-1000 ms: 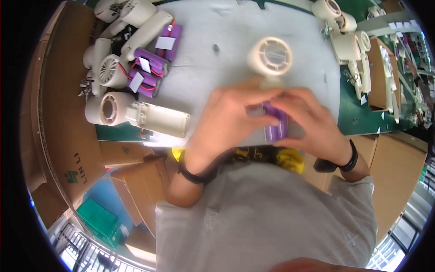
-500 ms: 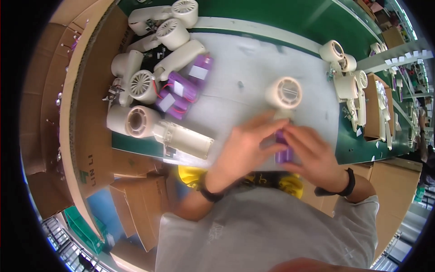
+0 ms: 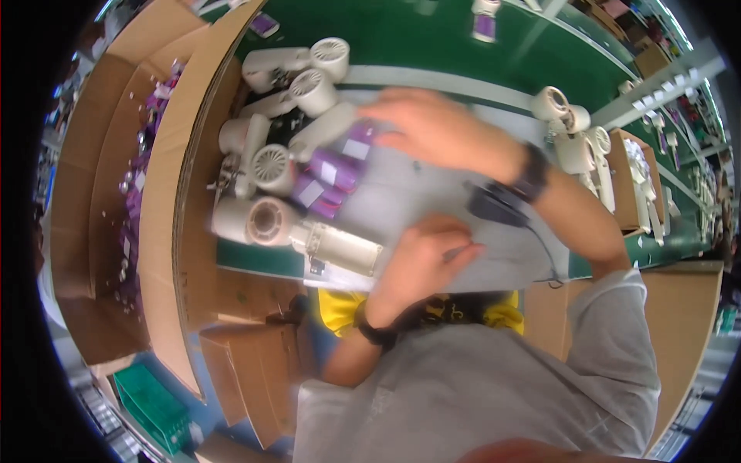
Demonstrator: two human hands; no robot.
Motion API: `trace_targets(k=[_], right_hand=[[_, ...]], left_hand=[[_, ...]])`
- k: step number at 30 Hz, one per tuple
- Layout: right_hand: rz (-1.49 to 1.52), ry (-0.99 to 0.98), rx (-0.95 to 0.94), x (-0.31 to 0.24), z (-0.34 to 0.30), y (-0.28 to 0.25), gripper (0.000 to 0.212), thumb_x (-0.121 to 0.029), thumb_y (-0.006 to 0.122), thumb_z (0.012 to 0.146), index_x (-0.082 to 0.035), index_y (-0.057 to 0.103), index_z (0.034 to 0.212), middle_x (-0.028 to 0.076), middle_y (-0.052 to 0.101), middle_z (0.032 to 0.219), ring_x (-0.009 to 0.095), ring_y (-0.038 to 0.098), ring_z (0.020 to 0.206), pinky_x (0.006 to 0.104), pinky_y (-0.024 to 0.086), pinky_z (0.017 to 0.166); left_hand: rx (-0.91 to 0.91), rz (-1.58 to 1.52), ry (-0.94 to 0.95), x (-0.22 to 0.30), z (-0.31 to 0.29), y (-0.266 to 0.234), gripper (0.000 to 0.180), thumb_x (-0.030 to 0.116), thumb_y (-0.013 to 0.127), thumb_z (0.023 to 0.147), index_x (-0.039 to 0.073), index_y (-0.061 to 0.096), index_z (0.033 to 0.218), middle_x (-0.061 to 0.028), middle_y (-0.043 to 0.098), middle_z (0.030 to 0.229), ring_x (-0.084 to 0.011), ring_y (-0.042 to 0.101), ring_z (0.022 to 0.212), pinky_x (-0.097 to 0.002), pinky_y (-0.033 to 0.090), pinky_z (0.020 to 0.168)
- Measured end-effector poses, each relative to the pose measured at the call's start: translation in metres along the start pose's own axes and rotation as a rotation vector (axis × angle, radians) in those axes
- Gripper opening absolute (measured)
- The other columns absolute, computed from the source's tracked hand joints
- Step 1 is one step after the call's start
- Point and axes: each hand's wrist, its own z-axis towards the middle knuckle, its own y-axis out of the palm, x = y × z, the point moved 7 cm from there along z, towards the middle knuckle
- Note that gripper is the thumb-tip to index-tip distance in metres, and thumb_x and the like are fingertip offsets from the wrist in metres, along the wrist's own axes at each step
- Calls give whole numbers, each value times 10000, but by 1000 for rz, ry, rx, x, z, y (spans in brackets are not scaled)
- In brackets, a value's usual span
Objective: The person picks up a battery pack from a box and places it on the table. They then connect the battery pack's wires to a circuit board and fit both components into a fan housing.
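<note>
My right hand (image 3: 432,127) stretches leftward across the bench, smeared by motion, its thumb and fingers apart. Its fingertips are at a white fan handle (image 3: 328,127) and just above several purple battery packs (image 3: 332,168) with white labels and red wires; whether they touch is unclear. Low over the mat, my left hand (image 3: 432,255) has curled fingers, with a small greyish thing at the fingertips that I cannot make out. Between my arms lies a black device (image 3: 498,207) with a cord. An opened white fan casing (image 3: 340,245) lies left of my left hand.
White fan bodies (image 3: 274,170) crowd the left, beside a tall cardboard box (image 3: 177,193) with purple packs inside. More fans (image 3: 575,147) and a carton of white parts (image 3: 637,177) stand right. A fan part with a purple pack (image 3: 485,27) lies at the far side.
The fan with the purple pack has left my hands and the mat's middle. My right hand has swung up and left toward the handles; my left hand stays low. The black device now shows.
</note>
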Motion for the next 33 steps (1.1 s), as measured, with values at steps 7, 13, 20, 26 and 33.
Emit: trace_targets(k=[7,13,20,26,33], right_hand=[[309,65,58,19,-11,-18,162,-127,626,936,14,701,964,153,702,893,319,679,878,358,542,815],[416,222,559,19,-95,-161,241,-182,474,1056,15,601,1003,137,706,988,237,678,935,365,549,872],[950,509,631,65,-205,-195,127,-126,512,1019,-34,588,977,-27,520,713,37,481,590,190,365,566],[226,939,187,73,-241,-177,252,-41,579,929,-28,621,1177,-65,443,678,35,439,552,206,328,530],[-144,813,163,78,-236,-164,464,-77,671,873,-28,565,1323,72,646,821,136,592,693,271,461,659]], left_hand=[[-5,0,-32,-1,2,-3,124,70,785,789,-11,692,799,-114,695,852,-291,654,769,-362,515,657],[-22,19,-56,-1,3,-6,112,61,788,784,-1,695,795,-111,700,858,-281,656,766,-349,510,644],[-40,52,-86,0,4,-8,105,55,786,783,11,692,799,-106,702,861,-279,659,770,-350,511,654],[-44,104,-61,0,4,-8,104,54,784,783,12,692,806,-104,703,862,-280,661,773,-349,514,666],[-36,117,-52,2,3,-7,103,53,781,787,11,689,806,-105,707,864,-281,662,774,-348,517,671]])
